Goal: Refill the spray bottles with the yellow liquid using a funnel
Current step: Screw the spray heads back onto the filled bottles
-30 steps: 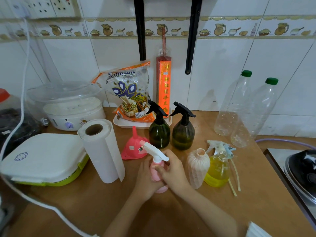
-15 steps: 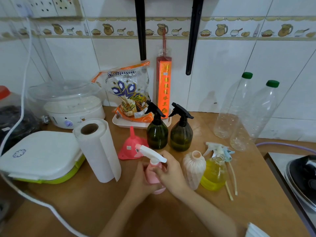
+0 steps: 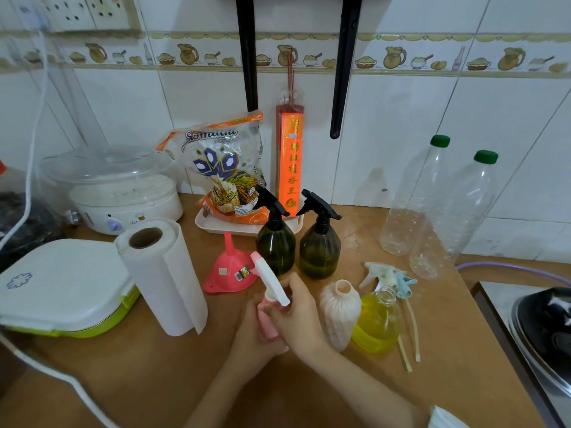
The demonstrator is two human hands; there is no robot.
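Left hand (image 3: 247, 332) grips pink bottle (image 3: 268, 325) at near centre; right hand (image 3: 296, 313) pinches its sprayer collar (image 3: 273, 296). I'd hold the base steady, twist squarely. Funnel (image 3: 230, 270) just beyond.

Both hands (image 3: 278, 322) on pink spray btl (image 3: 268, 319)

pink spray bottle (image 3: 268, 322) body mostly hidden by hands, dark pan (image 3: 547, 332) cut off right

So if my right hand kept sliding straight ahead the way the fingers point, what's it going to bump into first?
Your right hand already grips the pink spray bottle. Past that, the fingers point up-left toward the pink funnel; depth is hard to judge.
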